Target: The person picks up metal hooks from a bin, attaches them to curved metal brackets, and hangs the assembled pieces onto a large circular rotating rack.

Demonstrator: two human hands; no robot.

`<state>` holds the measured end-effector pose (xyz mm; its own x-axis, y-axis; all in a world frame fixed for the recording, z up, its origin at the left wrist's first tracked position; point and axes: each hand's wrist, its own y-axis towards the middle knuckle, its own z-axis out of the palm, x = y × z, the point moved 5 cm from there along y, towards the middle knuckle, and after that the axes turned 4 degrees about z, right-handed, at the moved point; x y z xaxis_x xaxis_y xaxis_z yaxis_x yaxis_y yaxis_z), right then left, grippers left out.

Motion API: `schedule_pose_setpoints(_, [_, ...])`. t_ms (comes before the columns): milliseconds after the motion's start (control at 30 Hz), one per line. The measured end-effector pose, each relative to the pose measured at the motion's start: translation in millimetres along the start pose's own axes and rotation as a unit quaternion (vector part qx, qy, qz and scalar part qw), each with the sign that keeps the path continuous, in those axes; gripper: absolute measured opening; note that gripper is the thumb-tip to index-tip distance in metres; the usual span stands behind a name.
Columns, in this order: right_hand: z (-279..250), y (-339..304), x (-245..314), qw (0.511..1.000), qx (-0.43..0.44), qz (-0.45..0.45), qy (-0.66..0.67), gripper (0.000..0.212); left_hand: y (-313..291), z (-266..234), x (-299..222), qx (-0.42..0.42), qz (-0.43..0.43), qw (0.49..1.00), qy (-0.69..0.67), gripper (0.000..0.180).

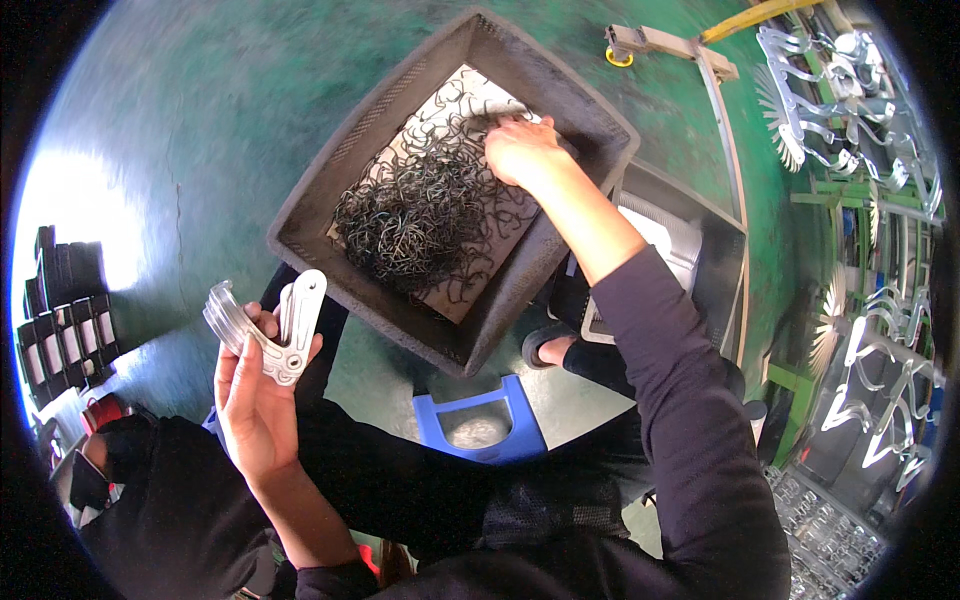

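Note:
My left hand (262,400) is closed around several nested silver metal brackets (300,320), each with a curved arm and a flat rounded end with holes. It holds them up left of a grey plastic crate (340,140). My right hand (520,152) reaches into the crate's far right part, its fingers bent down at the edge of a heap of thin dark curved wire hooks (415,215). Its fingertips are partly hidden, so what they pinch does not show. The hooks lie on a pale sheet (450,100) on the crate's bottom, piled thickest to the left.
A second grey crate (720,220) with silver parts stands at the right. Beyond it, racks (880,340) hold hanging metal brackets. A blue stool (480,420) sits between my legs. Another person (170,500) in dark clothes is at lower left, near stacked black boxes (70,320).

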<state>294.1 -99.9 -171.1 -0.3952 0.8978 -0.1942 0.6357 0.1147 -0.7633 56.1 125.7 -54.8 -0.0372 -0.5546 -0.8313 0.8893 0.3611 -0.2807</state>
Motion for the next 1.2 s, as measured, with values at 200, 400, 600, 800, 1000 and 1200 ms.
schedule_pose_setpoints(200, [17.1,-8.9,-4.8,0.983,-0.177,-0.051,0.003,0.05,2.0,1.1,4.4,-0.034,-0.007,0.999,0.003,0.032])
schedule_pose_setpoints(400, [16.3,-12.8,-24.9,0.99,-0.116,-0.067,0.035,0.043,0.4,-0.9,2.2,-0.005,-0.002,1.0,0.019,0.031])
schedule_pose_setpoints(600, [3.5,0.7,-19.4,0.948,-0.236,-0.204,0.06,0.066,5.0,-1.1,7.4,0.006,-0.014,0.999,0.048,0.035])
schedule_pose_setpoints(800, [-9.9,10.7,-33.3,0.964,-0.226,-0.129,0.06,0.047,3.4,-7.0,7.9,-0.004,-0.014,0.998,0.054,0.037])
schedule_pose_setpoints(1000, [-19.3,23.8,-34.4,0.952,-0.228,-0.158,0.128,0.055,4.2,-1.8,7.5,-0.016,-0.003,1.0,0.013,0.03])
schedule_pose_setpoints(1200, [-21.0,41.1,-27.8,0.955,-0.214,-0.136,0.155,0.067,4.9,1.8,6.6,-0.035,-0.001,0.999,0.014,0.031])
